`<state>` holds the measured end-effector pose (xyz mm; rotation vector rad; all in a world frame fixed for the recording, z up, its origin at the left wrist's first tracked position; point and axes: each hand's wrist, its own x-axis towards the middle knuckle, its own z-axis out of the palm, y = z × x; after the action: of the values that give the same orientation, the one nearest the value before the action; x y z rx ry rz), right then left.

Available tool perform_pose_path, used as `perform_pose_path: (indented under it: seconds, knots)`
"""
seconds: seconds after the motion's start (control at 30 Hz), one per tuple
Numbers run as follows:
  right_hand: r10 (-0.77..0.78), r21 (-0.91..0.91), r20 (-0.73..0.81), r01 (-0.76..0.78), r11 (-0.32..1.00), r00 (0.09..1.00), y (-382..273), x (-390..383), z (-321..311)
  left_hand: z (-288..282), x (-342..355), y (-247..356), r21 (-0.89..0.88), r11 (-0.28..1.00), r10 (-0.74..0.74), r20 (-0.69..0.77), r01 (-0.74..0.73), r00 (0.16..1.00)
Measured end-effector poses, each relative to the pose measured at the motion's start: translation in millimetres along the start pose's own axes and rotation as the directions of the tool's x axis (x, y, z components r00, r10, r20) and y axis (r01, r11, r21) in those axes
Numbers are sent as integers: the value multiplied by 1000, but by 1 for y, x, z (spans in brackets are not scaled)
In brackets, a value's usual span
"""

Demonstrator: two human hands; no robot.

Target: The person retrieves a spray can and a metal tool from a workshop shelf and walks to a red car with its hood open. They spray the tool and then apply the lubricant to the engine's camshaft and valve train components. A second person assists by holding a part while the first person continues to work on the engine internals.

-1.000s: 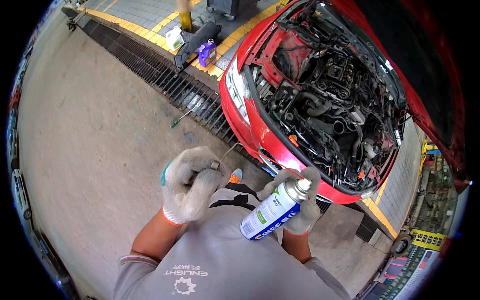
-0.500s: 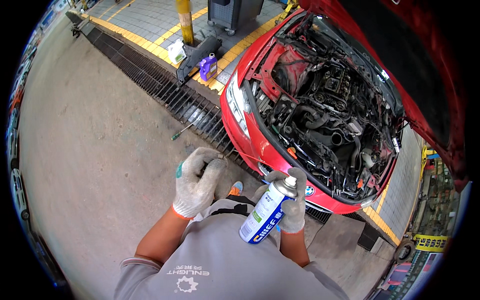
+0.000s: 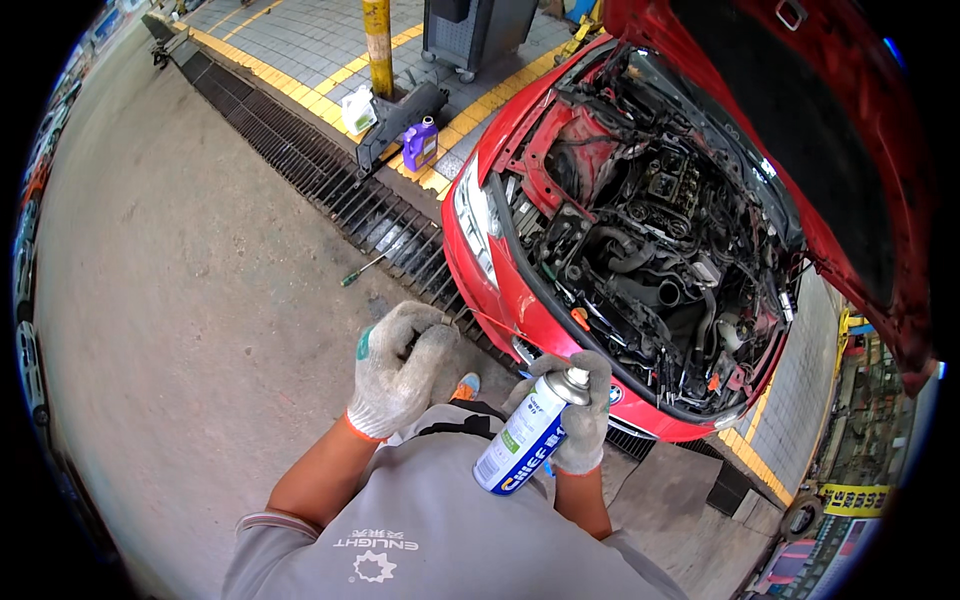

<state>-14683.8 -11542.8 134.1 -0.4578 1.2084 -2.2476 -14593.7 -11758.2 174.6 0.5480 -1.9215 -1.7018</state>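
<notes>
My right hand (image 3: 590, 420), in a grey-white knit glove, is wrapped round a blue and white spray can (image 3: 520, 440). The can tilts, with its silver top and white nozzle up towards the car. A thin red straw (image 3: 495, 321) runs from near the nozzle towards my left hand. My left hand (image 3: 400, 365), in a similar glove with a green patch, is closed with thumb and fingers pinched together. Something small shows at its fingertips; I cannot tell if it is the straw's end. Both hands are in front of my chest, before the car's front bumper.
Ahead on the right stands a red car (image 3: 520, 300) with its hood (image 3: 800, 120) raised over the exposed engine (image 3: 665, 190). A screwdriver (image 3: 362, 268) lies by the floor grate (image 3: 290, 150). A purple jug (image 3: 420, 144) and a white jug (image 3: 358, 110) stand near a yellow post (image 3: 378, 45).
The spray can and my right hand have lowered slightly, and the can has tilted a little more. My left hand has stayed almost in place, still pinched. The view has shifted slightly.
</notes>
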Motion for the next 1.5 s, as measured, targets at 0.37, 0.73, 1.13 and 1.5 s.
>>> perform_pose_path:
  seconds: [0.37,0.73,1.13,1.5]
  knots:
    - [-8,139,39,3,990,999,4,-6,-1,-1,-2,16,43,998,51,20,-52,998]
    - [-14,41,-12,14,999,1000,2,-6,5,-1,-3,20,62,997,55,10,-56,998]
    - [-12,41,-1,12,999,1000,0,-8,8,-3,-5,20,11,1000,2,23,-3,1000]
    - [0,49,-13,1,999,1000,-3,-9,11,-7,-4,19,36,999,22,53,-24,998]
